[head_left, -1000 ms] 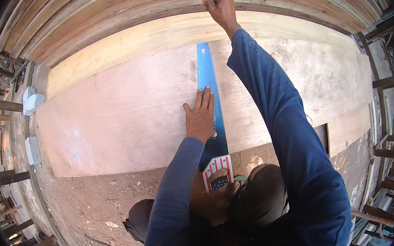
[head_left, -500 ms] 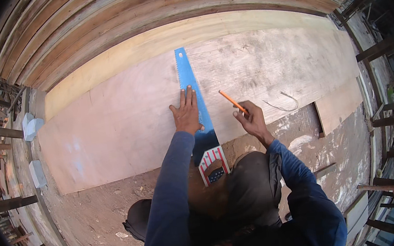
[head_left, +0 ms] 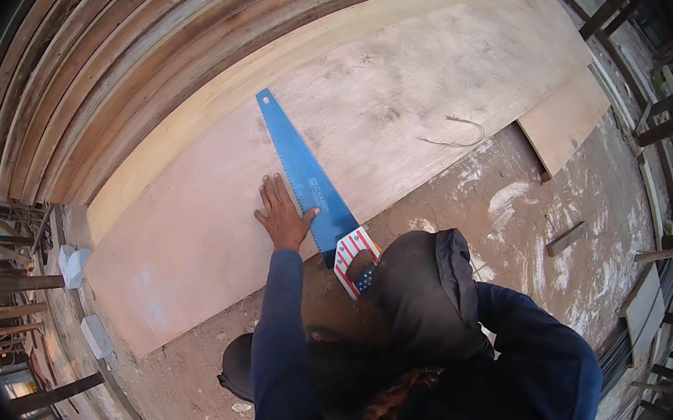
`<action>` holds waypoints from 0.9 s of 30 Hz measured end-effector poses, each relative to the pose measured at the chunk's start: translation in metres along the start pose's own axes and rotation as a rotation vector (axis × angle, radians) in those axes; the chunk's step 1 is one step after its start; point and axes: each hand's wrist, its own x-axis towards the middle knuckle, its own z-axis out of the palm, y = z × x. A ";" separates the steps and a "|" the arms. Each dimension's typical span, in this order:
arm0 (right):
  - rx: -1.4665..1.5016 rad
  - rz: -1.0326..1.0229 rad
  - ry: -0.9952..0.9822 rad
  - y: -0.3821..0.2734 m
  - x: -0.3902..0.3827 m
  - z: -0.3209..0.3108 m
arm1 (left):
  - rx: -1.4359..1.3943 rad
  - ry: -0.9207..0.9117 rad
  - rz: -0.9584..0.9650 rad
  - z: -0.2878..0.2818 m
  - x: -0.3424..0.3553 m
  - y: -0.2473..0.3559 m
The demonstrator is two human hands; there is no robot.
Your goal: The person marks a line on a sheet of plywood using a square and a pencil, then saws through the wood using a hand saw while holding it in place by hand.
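Note:
My left hand (head_left: 279, 214) lies on a pinkish plywood sheet (head_left: 169, 260), fingers spread and thumb reaching onto the blue hand saw (head_left: 306, 168). The saw lies flat across the sheet, toothed edge to the left, its red-and-white striped handle (head_left: 348, 254) at the near edge beside my dark-clad knee (head_left: 423, 291). My right sleeve (head_left: 534, 337) comes down to the right of that knee; the hand itself is out of sight, and so is the orange pencil.
A paler sheet (head_left: 130, 199) and stacked long boards (head_left: 250, 14) lie beyond. A thin wire loop (head_left: 467, 122) rests on the right part, near a smaller panel (head_left: 570, 128). An offcut (head_left: 567, 237) lies on the dirty floor (head_left: 500, 209). Pale blocks (head_left: 97, 336) sit at left.
My right hand came down from the far side with the pencil and has dropped out of view. My left hand shifted leftward on the saw and sheet. The whole view turned.

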 end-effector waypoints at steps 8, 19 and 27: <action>0.885 0.124 -0.237 -0.043 0.026 0.004 | -0.211 0.077 -0.014 -0.003 0.007 -0.020; 0.745 0.202 0.346 0.017 -0.021 -0.119 | -0.098 0.064 -0.193 -0.057 0.044 -0.079; 0.703 0.267 0.784 0.109 -0.087 -0.178 | 0.032 0.080 0.069 -0.073 0.051 -0.144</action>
